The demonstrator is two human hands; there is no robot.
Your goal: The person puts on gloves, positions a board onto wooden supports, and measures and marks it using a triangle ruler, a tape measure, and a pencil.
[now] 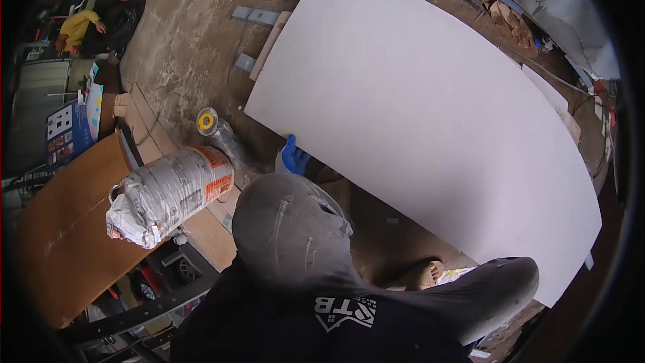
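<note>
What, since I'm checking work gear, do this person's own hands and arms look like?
The left hand wears a blue glove with a whitish part at its outer side; no markings can be made out on it. The right hand does not show, and neither forearm shows clearly enough to describe a sleeve.

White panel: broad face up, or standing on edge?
Face up: the white panel shows its broad surface almost whole to the downward-looking camera. Exact tilt: cannot tell.

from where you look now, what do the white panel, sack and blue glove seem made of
Panel: perhaps coated board, flat with an even matt white face.
Sack: likely plastic, given its shiny creases.
Glove: possibly rubber-coated; too small to be sure.
</note>
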